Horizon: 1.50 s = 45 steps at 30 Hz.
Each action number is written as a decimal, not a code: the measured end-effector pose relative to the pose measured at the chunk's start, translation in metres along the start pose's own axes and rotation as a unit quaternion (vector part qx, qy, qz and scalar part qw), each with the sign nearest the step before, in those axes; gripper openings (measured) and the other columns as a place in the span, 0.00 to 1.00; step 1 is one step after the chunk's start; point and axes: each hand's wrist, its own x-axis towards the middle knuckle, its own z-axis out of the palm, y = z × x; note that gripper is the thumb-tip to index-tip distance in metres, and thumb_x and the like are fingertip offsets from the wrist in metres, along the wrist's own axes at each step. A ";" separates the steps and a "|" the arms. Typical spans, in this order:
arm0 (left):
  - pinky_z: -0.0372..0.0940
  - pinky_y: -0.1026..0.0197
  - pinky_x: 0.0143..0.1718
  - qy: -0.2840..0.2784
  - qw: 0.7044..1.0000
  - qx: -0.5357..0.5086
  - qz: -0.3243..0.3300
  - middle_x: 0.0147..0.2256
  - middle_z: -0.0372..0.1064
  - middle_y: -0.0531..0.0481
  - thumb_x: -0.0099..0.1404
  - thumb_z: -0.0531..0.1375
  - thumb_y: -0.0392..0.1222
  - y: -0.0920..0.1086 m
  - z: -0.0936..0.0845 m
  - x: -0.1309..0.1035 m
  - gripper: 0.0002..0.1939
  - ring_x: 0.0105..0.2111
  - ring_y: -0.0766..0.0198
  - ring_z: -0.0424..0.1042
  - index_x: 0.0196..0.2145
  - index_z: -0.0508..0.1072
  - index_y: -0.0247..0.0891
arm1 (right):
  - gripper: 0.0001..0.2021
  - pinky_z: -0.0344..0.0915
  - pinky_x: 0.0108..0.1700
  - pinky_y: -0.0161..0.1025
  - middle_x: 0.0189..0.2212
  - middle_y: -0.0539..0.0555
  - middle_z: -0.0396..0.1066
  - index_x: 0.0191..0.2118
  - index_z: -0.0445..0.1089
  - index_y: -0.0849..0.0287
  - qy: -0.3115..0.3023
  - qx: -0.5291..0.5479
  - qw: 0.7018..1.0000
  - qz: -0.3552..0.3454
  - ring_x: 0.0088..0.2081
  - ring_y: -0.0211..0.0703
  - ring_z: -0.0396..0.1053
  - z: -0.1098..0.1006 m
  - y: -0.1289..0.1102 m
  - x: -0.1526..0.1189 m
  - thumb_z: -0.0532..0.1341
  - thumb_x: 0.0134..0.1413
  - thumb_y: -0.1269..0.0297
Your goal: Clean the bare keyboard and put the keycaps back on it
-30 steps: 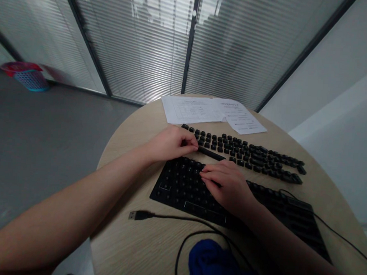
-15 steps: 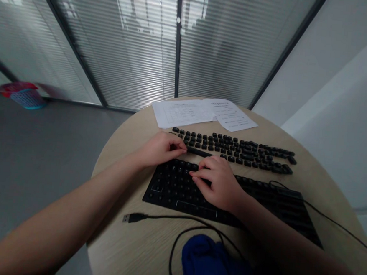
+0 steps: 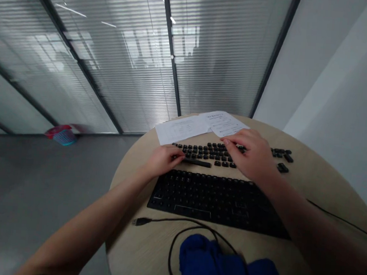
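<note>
A black keyboard base [image 3: 210, 198] lies on the round wooden table [image 3: 122, 242], most of its key positions without caps. Rows of loose black keycaps [image 3: 198, 151] lie behind it, with the long spacebar cap [image 3: 197, 162] in front of them. My left hand [image 3: 166, 159] is at the left end of these rows, beside the spacebar cap, its fingertips pinched on something I cannot make out. Over the right part of the rows is my right hand [image 3: 250, 152], thumb and forefinger close together near the papers' edge; whatever is between them is too small to tell.
Printed papers [image 3: 184, 129] lie at the table's back edge. A black USB cable [image 3: 177, 219] loops in front of the keyboard beside a blue cloth [image 3: 212, 265]. On the floor at the left stands a red and blue basket [image 3: 62, 135].
My right hand has moved from above the keyboard base up and right to the keycap rows. My left hand stays by the rows' left end. The camera view has shifted.
</note>
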 end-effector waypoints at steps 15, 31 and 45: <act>0.74 0.46 0.50 -0.224 0.967 0.109 -0.063 0.56 0.71 0.42 0.73 0.62 0.48 0.001 0.055 0.168 0.18 0.50 0.53 0.75 0.57 0.72 0.39 | 0.08 0.65 0.35 0.42 0.30 0.52 0.77 0.36 0.80 0.54 0.115 -0.002 0.990 0.081 0.31 0.44 0.71 -0.051 0.026 0.032 0.62 0.63 0.64; 0.73 0.46 0.50 -0.288 0.951 0.100 -0.056 0.56 0.71 0.42 0.73 0.63 0.48 -0.012 0.077 0.186 0.19 0.51 0.52 0.74 0.57 0.72 0.38 | 0.08 0.66 0.34 0.44 0.32 0.53 0.80 0.36 0.80 0.51 0.111 -0.005 0.990 0.088 0.31 0.46 0.73 -0.056 0.020 0.031 0.62 0.63 0.64; 0.74 0.46 0.50 -0.275 0.957 0.084 -0.030 0.56 0.71 0.43 0.73 0.63 0.48 -0.007 0.074 0.183 0.18 0.50 0.53 0.75 0.56 0.73 0.38 | 0.11 0.67 0.35 0.47 0.32 0.54 0.79 0.37 0.80 0.50 0.111 -0.015 0.992 0.063 0.31 0.48 0.73 -0.056 0.018 0.028 0.60 0.67 0.58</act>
